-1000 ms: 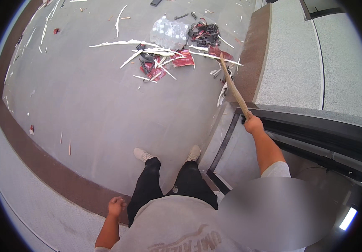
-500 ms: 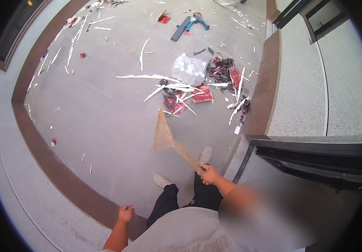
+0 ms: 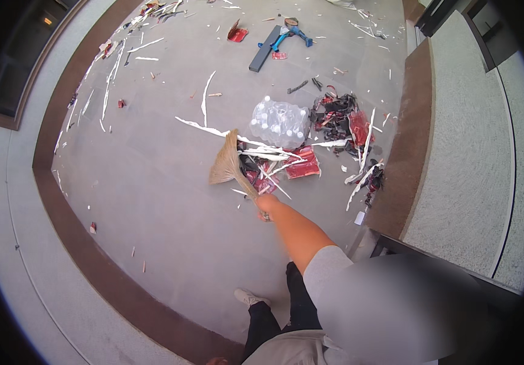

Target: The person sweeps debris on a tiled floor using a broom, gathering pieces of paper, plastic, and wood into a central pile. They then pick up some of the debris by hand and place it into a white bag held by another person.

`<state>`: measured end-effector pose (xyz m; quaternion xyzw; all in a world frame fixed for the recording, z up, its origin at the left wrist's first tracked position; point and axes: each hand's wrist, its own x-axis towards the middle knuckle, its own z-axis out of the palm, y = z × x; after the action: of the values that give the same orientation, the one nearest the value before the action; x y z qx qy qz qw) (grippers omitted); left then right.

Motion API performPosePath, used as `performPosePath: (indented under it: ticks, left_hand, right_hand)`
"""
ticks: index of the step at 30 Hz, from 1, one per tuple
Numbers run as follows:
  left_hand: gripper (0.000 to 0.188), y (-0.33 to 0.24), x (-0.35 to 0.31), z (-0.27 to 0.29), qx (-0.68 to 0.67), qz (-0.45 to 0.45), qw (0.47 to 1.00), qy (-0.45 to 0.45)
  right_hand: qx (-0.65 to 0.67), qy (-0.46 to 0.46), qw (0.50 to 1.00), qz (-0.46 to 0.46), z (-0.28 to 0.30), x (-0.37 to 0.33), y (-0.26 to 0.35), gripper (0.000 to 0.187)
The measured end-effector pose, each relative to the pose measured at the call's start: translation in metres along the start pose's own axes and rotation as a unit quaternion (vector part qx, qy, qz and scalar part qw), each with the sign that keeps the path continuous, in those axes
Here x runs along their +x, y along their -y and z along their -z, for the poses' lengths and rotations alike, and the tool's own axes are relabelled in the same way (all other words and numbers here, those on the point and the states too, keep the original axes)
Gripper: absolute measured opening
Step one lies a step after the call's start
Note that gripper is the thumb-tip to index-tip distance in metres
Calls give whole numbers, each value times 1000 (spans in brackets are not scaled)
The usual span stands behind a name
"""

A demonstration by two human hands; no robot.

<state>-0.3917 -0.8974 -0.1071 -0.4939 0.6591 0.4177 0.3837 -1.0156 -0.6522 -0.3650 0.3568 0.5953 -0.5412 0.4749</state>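
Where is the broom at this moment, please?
In the head view, the broom is in the right hand, left of centre, below and left of the bottles.

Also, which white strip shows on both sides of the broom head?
The long strip, seen behind the broom head near its tip; the others show on one side only.

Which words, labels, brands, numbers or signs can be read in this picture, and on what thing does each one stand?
No text can be read in this view.
Red packaging scrap below the bottles: any print is too small and blurred to read.
Small red scrap by the dark gray bar: also too small.
Clear pack of white-capped bottles: no readable label.
Straw broom in the right hand: no lettering visible.
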Motion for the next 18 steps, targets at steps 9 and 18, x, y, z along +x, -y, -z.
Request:
performPosePath:
  ticks: [9, 18]
  left_hand:
    - [33, -161, 26, -18, -241, -23, 970, -29]
    - [30, -178, 46, -37, -93, -53, 994, -4]
  right_hand:
    - [-384, -103, 918, 9, 325, -106, -57, 35]
    - [-543, -365, 756, 18, 451, -203, 109, 35]
